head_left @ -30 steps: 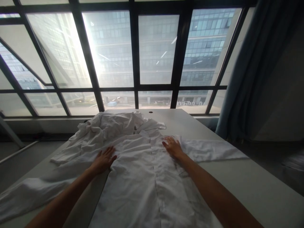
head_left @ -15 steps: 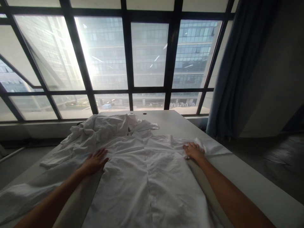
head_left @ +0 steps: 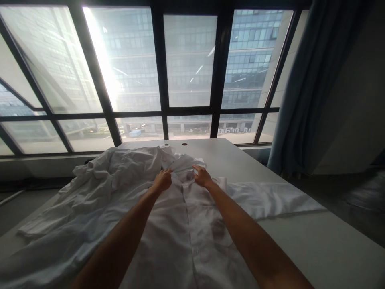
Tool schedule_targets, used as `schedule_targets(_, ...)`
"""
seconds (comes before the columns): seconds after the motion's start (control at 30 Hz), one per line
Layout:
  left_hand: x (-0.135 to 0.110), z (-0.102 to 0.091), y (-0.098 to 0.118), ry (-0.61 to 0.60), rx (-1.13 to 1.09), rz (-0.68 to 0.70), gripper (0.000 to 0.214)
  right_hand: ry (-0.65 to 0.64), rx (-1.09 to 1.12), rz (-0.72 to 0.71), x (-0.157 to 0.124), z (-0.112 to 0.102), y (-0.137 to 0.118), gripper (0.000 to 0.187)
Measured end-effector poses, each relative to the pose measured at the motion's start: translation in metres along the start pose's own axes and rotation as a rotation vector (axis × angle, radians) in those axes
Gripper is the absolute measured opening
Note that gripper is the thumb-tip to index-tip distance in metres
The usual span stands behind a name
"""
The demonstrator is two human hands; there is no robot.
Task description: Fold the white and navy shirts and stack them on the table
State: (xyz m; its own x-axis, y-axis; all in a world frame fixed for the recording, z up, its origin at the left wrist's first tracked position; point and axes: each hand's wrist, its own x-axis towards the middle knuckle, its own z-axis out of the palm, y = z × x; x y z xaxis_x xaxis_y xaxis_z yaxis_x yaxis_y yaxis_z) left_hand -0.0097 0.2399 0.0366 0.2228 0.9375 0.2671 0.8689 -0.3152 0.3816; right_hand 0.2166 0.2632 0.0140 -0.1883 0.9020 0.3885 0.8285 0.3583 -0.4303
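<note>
A white button-up shirt [head_left: 186,224] lies spread front-up on a pale table [head_left: 315,241], its collar [head_left: 185,162] at the far end. My left hand [head_left: 163,180] is closed on the left side of the collar. My right hand [head_left: 202,176] pinches the collar's right side. One sleeve [head_left: 270,198] stretches flat to the right. Both forearms reach over the shirt's front.
More crumpled white cloth [head_left: 120,164] is heaped at the far left of the table. A large dark-framed window [head_left: 186,72] rises just behind the table, and a dark curtain [head_left: 303,92] hangs at the right. Two small holes [head_left: 184,144] mark the table's far edge.
Both hands left the shirt's sides, where they lay flat, and came together at the collar, closing on it. The right sleeve now lies stretched out flat.
</note>
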Motion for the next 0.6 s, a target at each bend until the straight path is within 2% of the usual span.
schedule_targets(0.13, 0.026, 0.021, -0.009, -0.009, 0.030, 0.043, 0.071, 0.027, 0.017, -0.029, 0.008, 0.022, 0.003, 0.058)
schedule_targets(0.3, 0.026, 0.031, -0.016, -0.052, 0.168, 0.091, 0.072, 0.054, -0.033, -0.049, -0.002, 0.017, 0.002, 0.051)
schedule_targets(0.4, 0.019, 0.030, -0.019, 0.033, 0.234, 0.138, 0.062, 0.094, -0.051, -0.043, -0.003, 0.012, 0.002, 0.036)
schedule_targets(0.47, 0.015, 0.025, -0.019, 0.107, 0.241, 0.153, 0.046, 0.129, -0.042, -0.041, -0.002, 0.012, 0.002, 0.029)
schedule_targets(0.53, 0.011, 0.020, -0.018, 0.149, 0.238, 0.153, 0.029, 0.172, -0.029, -0.037, -0.002, 0.014, 0.004, 0.027)
schedule_targets(0.6, 0.007, 0.016, -0.016, 0.166, 0.240, 0.152, 0.021, 0.198, -0.024, -0.018, -0.002, 0.015, 0.006, 0.028)
